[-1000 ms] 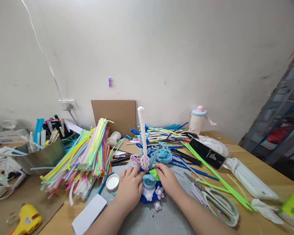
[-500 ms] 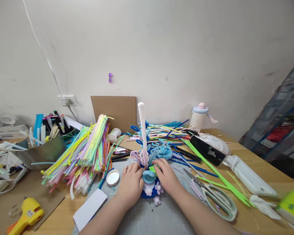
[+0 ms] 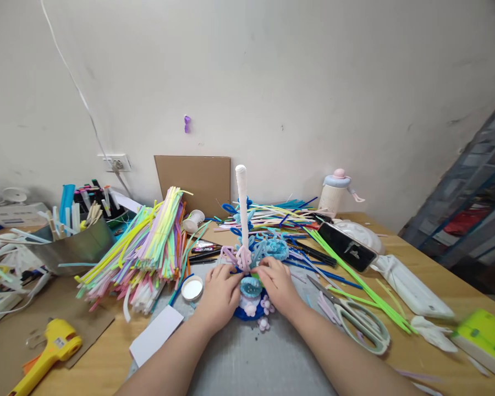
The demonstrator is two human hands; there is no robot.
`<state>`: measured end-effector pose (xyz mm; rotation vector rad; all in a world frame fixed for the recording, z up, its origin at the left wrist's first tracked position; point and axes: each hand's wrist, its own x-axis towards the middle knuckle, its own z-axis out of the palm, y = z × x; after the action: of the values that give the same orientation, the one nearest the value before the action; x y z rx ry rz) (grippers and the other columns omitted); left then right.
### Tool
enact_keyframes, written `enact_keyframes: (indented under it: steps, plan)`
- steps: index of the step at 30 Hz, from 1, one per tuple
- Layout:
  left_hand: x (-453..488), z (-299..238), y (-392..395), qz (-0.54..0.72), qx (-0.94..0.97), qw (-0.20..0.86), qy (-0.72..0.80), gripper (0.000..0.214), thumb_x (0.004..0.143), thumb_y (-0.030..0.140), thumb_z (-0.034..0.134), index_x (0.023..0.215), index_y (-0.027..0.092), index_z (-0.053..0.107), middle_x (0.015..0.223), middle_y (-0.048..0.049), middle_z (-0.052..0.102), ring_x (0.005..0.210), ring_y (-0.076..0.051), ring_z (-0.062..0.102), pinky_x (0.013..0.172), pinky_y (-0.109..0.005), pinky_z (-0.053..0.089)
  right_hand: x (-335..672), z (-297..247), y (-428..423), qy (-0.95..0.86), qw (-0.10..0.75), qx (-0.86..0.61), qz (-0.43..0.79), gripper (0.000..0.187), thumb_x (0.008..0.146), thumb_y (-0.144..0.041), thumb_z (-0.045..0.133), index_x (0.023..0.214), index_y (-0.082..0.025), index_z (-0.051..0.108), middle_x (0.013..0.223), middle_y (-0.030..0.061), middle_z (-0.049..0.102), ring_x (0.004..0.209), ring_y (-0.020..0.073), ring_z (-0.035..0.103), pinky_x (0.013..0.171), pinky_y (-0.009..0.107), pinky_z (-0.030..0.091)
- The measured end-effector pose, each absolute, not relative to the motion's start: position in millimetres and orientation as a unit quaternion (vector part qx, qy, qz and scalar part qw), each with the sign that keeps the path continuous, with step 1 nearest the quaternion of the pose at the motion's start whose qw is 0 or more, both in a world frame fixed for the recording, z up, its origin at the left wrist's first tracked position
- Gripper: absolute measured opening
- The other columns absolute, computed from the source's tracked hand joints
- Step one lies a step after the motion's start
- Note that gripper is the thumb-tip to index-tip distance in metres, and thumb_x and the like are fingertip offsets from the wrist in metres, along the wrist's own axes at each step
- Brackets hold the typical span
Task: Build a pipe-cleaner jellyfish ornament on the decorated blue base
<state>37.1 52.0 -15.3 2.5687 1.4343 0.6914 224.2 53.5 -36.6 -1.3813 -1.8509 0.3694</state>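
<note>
A pipe-cleaner craft stands at the middle of the mat, with a white wrapped post [image 3: 242,209] rising from it. Its dark blue round base [image 3: 247,314] carries a fuzzy teal piece [image 3: 251,286] and pale lilac flowers [image 3: 264,323]. Pink-lilac loops [image 3: 242,258] surround the foot of the post. My left hand [image 3: 219,291] grips the left side of the craft with curled fingers. From the right, my right hand [image 3: 278,285] closes its fingers on the craft near a bit of green; the fingertips are partly hidden. Light blue fuzzy loops [image 3: 274,248] lie just behind it.
Pipe-cleaner bundles [image 3: 160,247] lie left, more [image 3: 280,213] at the back. Scissors [image 3: 361,324], a phone [image 3: 346,245] and a bottle [image 3: 334,192] are right. A yellow glue gun [image 3: 51,349], white card [image 3: 155,335] and round white lid [image 3: 192,287] are left.
The view has shifted slightly, so the table sits a little higher. My right hand's fingers have curled in closer to the craft's middle. My left hand stays at the craft's left side.
</note>
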Motion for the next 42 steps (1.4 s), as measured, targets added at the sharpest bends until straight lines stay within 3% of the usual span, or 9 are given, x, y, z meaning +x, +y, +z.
enact_keyframes:
  steps: [5, 10, 14, 19, 22, 26, 30, 37, 42]
  plan:
    - [20, -5, 58, 0.366, 0.735, 0.173, 0.544, 0.036, 0.077, 0.013, 0.041, 0.107, 0.02, 0.059, 0.11, -0.0082, 0.06, 0.106, -0.023, 0.052, 0.092, -0.041, 0.039, 241, -35, 66, -0.55, 0.517, -0.557, 0.347, 0.028, 0.085, -0.035, 0.037, 0.079, -0.02, 0.06, 0.093, 0.0075, 0.061, 0.092, 0.0222, 0.056, 0.083, 0.036, 0.042]
    - [16, -15, 56, 0.353, 0.575, 0.438, 0.594, 0.061, 0.062, 0.001, 0.043, 0.121, 0.015, 0.045, 0.108, -0.0111, 0.063, 0.105, -0.021, 0.058, 0.088, -0.035, 0.044, 248, -30, 68, -0.481, 0.491, -0.561, 0.461, 0.037, 0.086, -0.042, 0.03, 0.092, -0.019, 0.059, 0.087, 0.0104, 0.066, 0.083, 0.022, 0.065, 0.066, 0.033, 0.05]
    - [22, -31, 50, 0.363, 0.548, 0.529, 0.536, 0.069, 0.054, -0.004, 0.04, 0.12, 0.017, 0.045, 0.102, -0.0081, 0.066, 0.097, -0.019, 0.062, 0.081, -0.032, 0.049, 244, -24, 51, -0.46, 0.487, -0.544, 0.505, 0.039, 0.087, -0.045, 0.032, 0.098, -0.02, 0.06, 0.091, 0.0115, 0.068, 0.088, 0.0222, 0.066, 0.067, 0.033, 0.05]
    - [31, -32, 50, 0.383, 0.559, 0.509, 0.53, 0.068, 0.054, -0.003, 0.041, 0.118, 0.016, 0.047, 0.106, -0.0089, 0.065, 0.098, -0.021, 0.062, 0.079, -0.032, 0.051, 237, -30, 39, -0.457, 0.525, -0.535, 0.478, 0.043, 0.087, -0.048, 0.028, 0.104, -0.021, 0.057, 0.098, 0.011, 0.067, 0.094, 0.0216, 0.064, 0.073, 0.034, 0.05]
    - [31, -26, 48, 0.388, 0.564, 0.481, 0.548, 0.065, 0.056, -0.003, 0.044, 0.118, 0.016, 0.048, 0.112, -0.0116, 0.063, 0.106, -0.024, 0.058, 0.086, -0.037, 0.047, 242, -35, 38, -0.491, 0.513, -0.565, 0.421, 0.044, 0.086, -0.048, 0.026, 0.104, -0.021, 0.056, 0.1, 0.0097, 0.066, 0.092, 0.0198, 0.063, 0.071, 0.031, 0.049]
    - [25, -21, 34, 0.41, 0.605, 0.389, 0.562, 0.056, 0.063, 0.006, 0.052, 0.118, 0.017, 0.051, 0.127, -0.0118, 0.052, 0.121, -0.026, 0.045, 0.096, -0.041, 0.038, 255, -30, 30, -0.551, 0.456, -0.61, 0.34, 0.028, 0.077, -0.042, 0.046, 0.084, -0.02, 0.061, 0.087, 0.007, 0.066, 0.078, 0.0204, 0.062, 0.065, 0.03, 0.045]
    - [20, -24, 21, 0.414, 0.656, 0.266, 0.572, 0.042, 0.068, 0.01, 0.047, 0.108, 0.015, 0.058, 0.112, -0.0105, 0.061, 0.106, -0.023, 0.055, 0.085, -0.037, 0.045, 247, -28, 5, -0.632, 0.353, -0.635, 0.268, 0.012, 0.067, -0.032, 0.06, 0.061, -0.021, 0.061, 0.06, 0.0019, 0.062, 0.06, 0.0191, 0.056, 0.059, 0.029, 0.037]
    - [13, -28, 22, 0.458, 0.651, 0.203, 0.571, 0.036, 0.07, 0.01, 0.042, 0.101, 0.014, 0.061, 0.101, -0.0084, 0.063, 0.097, -0.021, 0.057, 0.079, -0.033, 0.044, 204, -47, -32, -0.684, 0.255, -0.663, 0.163, 0.015, 0.074, -0.036, 0.057, 0.074, -0.022, 0.063, 0.07, 0.0079, 0.066, 0.067, 0.0234, 0.058, 0.06, 0.03, 0.032]
    - [11, -35, 25, 0.471, 0.635, 0.206, 0.577, 0.037, 0.068, 0.01, 0.044, 0.1, 0.015, 0.061, 0.094, -0.007, 0.063, 0.089, -0.02, 0.058, 0.076, -0.032, 0.044, 229, -39, -18, -0.703, 0.234, -0.645, 0.187, 0.014, 0.069, -0.038, 0.062, 0.069, -0.024, 0.064, 0.064, 0.0004, 0.065, 0.06, 0.0165, 0.056, 0.053, 0.024, 0.029]
